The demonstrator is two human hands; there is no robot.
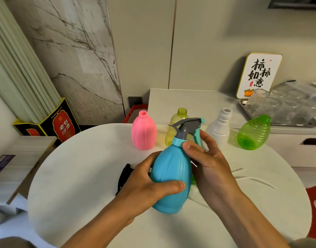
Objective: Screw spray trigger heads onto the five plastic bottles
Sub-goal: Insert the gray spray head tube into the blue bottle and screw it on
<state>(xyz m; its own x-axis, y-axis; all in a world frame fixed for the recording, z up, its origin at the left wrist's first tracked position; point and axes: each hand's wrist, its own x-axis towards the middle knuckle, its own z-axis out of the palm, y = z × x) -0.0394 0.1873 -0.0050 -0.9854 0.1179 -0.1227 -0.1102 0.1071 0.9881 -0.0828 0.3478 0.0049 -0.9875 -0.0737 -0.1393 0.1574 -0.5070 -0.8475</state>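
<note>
While you hold it over the near middle of the white round table [82,176], the blue bottle [171,176] leans slightly, its base low toward you and its neck away. Your left hand [150,183] wraps the lower body from the left, thumb laid across the front, fingers hidden behind. Your right hand [205,161] is at the neck: the thumb presses the bottle's shoulder just under the collar, and the fingers curl loosely beside the teal lever. It is half spread rather than clenched, and I cannot tell whether the fingers grip the lever.

A grey spray head [187,126] with a teal nozzle tip sits on the blue bottle's neck — whether it is fully tightened cannot be read.

Four bottles stand uncapped along the far edge of the table, left to right: pink [143,133], yellow [178,119] partly behind the spray head, white [219,127], and green [253,133], which tilts left.

A black item [124,176] lies on the table just left of your left hand, mostly hidden. Thin white tubes [255,179] lie to the right of your right wrist. A green scrap shows between bottle and right palm — unidentifiable.

Beyond the table, a counter carries a tray of upturned glasses [279,106] and a calligraphy sign [259,74].
</note>
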